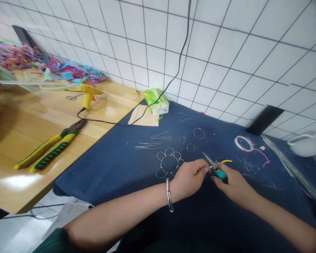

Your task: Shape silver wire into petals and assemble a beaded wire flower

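Wrapped around the turquoise-handled pliers (pixel 220 173), the right hand (pixel 234 182) is keeping its grip clamped on the handles, with the metal nose slanting up toward the other hand's fingertips. Beside it the left hand (pixel 188 179) is pinching thumb and forefinger together on a small silvery piece (pixel 211 167), too tiny for me to make out, just by the nose of the tool. Both hands are meeting above the blue-covered bench (pixel 107 182), and a silver bangle (pixel 169 197) is circling the left wrist. Partly behind that left hand, a wire flower (pixel 161 163) is lying flat, its looped petals ringing a beaded-looking circle. Farther back, straight wires (pixel 147 145) are lying in loose bunches, two small curved wires (pixel 191 144) are resting near a thin wire ring (pixel 194 133), and a yellow strip (pixel 226 161) is showing just beyond the right hand. Over on the right, a white spool (pixel 237 146) is trailing pink cord near scattered wire clippings (pixel 249 166). At the back, a green tissue pack (pixel 156 100) is sitting on brown paper (pixel 139 117). On the wooden bench to the left, a yellow glue gun (pixel 87 95) is standing near large yellow-and-green pliers (pixel 52 149), while fuzzy coloured stems (pixel 55 66) are heaping up along the tiled wall.
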`<state>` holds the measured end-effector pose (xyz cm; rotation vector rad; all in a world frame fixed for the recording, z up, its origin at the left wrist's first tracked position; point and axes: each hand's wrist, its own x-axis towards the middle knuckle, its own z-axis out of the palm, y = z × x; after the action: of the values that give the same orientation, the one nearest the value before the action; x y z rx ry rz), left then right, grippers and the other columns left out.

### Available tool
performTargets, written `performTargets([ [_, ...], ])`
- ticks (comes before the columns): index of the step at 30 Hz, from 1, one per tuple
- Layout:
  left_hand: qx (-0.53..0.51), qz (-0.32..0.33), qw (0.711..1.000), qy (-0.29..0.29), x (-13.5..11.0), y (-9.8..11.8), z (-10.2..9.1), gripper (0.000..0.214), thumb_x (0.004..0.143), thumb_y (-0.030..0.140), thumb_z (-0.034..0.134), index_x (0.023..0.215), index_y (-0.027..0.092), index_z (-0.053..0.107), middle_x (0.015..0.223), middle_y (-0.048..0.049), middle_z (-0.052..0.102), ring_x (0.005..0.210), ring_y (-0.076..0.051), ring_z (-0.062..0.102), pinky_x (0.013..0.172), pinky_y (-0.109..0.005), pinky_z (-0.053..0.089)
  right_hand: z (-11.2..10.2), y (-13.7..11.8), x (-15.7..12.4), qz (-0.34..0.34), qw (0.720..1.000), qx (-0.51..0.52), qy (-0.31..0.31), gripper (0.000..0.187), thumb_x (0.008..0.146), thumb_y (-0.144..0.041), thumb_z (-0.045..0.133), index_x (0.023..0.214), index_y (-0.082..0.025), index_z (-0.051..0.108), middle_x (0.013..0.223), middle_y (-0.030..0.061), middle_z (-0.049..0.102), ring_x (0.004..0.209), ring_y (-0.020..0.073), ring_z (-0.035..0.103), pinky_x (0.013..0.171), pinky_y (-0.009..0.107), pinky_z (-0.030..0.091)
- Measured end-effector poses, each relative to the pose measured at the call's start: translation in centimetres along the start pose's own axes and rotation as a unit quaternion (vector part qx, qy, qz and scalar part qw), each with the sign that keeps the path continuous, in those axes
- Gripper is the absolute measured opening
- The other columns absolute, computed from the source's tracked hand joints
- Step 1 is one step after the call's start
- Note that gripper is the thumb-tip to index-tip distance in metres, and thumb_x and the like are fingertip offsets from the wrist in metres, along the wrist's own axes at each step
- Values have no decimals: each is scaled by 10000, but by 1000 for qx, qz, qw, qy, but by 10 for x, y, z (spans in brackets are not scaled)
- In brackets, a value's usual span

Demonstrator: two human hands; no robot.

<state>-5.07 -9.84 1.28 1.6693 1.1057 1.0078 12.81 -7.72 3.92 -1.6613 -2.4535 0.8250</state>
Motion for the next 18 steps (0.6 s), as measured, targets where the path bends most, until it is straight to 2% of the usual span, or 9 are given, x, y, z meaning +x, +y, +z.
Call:
performTargets([
  [3, 5, -9, 1000, 18, 2, -4, 1, 212, 863, 196, 349, 790, 177, 547, 711, 13, 554, 634, -101, 471, 620, -215, 369, 2, 5, 10, -41, 999, -22, 24, 77, 753, -215, 444, 826, -206, 470, 727, -3, 530, 656, 156, 486, 603, 273, 345],
  [6, -6, -29, 999, 34, 4, -7, 4, 205, 863, 206, 353, 796, 178, 544, 671, 22, 513, 613, -100, 440, 599, -212, 354, 2, 12, 19, -89, 993, -61, 41, 173, 685, -117, 435, 836, -197, 459, 768, 13, 511, 726, 165, 468, 651, 274, 341],
  [12, -43, -59, 997, 38, 4, -10, 12, 215, 864, 249, 368, 784, 161, 547, 633, 25, 448, 584, -100, 383, 569, -212, 331, -6, 18, 24, -128, 977, -149, 77, 192, 626, -116, 474, 803, -185, 443, 796, 38, 465, 776, 184, 428, 690, 288, 334],
  [15, -47, -43, 998, 25, 4, -10, 12, 228, 875, 270, 356, 794, 162, 540, 630, 29, 432, 578, -99, 364, 567, -213, 324, -8, 16, 19, -125, 986, -94, 60, 214, 614, -96, 461, 806, -188, 447, 779, 21, 468, 755, 169, 432, 682, 281, 339],
  [18, -59, -5, 998, -6, 7, -8, 8, 239, 884, 277, 347, 792, 166, 537, 631, 30, 423, 582, -97, 356, 574, -212, 320, -8, 12, 11, -90, 995, 44, -18, 231, 613, -73, 424, 805, -200, 443, 682, -27, 445, 627, 123, 420, 598, 245, 341],
])
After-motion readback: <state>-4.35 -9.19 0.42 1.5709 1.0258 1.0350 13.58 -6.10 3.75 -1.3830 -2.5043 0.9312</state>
